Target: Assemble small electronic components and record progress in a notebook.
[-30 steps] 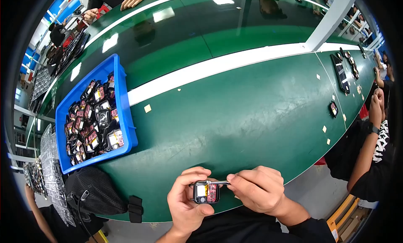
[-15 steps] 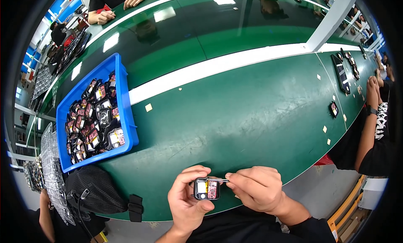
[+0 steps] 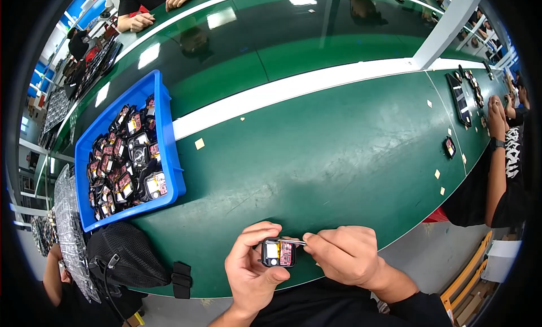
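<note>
**A:** Head view first: what takes up the most room?

**B:** The long green table (image 3: 339, 157), with a pale stripe (image 3: 293, 87) running its length. On its left part sits a blue bin (image 3: 169, 157) heaped with small dark modules (image 3: 121, 169). A black mesh bag (image 3: 121, 256) lies at the near edge, just beside the bin.

**A:** And the hands?

**B:** The left hand (image 3: 251, 273) is curled around a small square module (image 3: 278, 253) at the table's near edge, thumb below and fingers (image 3: 254, 234) arched over the top, gripping it. The right hand (image 3: 341, 253) has its fingers pressed together, pinching thin metal tweezers (image 3: 293, 241) whose tip rests at the module's upper edge.

**A:** Anything else around?

**B:** Small tan squares (image 3: 199, 143) are scattered on the green top, and dark trays (image 3: 460, 98) sit far right near another person's arm (image 3: 497, 157). More hands (image 3: 135, 22) rest across the table at upper left.

**A:** What is unclear?

**B:** The module's parts are too small to read, the tweezer tip blurs into it, and the rim cuts off the room
</note>
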The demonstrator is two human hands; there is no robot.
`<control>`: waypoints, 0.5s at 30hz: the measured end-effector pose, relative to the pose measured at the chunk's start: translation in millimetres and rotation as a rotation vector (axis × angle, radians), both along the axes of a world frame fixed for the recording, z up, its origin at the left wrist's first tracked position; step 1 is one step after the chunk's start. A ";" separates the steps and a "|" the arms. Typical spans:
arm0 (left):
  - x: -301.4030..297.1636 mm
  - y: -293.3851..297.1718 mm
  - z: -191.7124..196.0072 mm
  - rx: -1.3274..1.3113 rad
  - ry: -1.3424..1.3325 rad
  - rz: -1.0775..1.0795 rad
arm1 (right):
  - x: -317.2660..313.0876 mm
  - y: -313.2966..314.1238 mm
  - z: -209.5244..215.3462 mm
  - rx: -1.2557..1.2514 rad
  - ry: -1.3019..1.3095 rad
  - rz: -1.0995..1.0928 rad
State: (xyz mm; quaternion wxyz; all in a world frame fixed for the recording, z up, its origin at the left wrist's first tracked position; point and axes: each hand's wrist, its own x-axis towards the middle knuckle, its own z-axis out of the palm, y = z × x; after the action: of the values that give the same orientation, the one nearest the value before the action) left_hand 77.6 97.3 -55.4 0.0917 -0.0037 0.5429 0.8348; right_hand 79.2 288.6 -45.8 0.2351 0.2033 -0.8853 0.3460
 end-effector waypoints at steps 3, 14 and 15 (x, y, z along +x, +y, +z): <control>1.4 -1.6 0.8 -0.008 -0.005 0.009 | -1.4 -2.7 -5.9 0.008 0.063 0.003; 0.6 -0.6 0.9 -0.010 -0.003 0.023 | -1.3 -3.3 -5.2 -0.018 0.035 0.001; 0.0 0.0 1.1 -0.010 -0.003 0.022 | -1.5 -2.8 -4.7 -0.018 0.035 0.001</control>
State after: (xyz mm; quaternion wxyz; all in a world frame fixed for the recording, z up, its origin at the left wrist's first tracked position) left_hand 77.7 97.3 -54.3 0.0832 -0.0116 0.5469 0.8330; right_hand 77.7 285.7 -50.5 0.2524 0.2075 -0.8778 0.3503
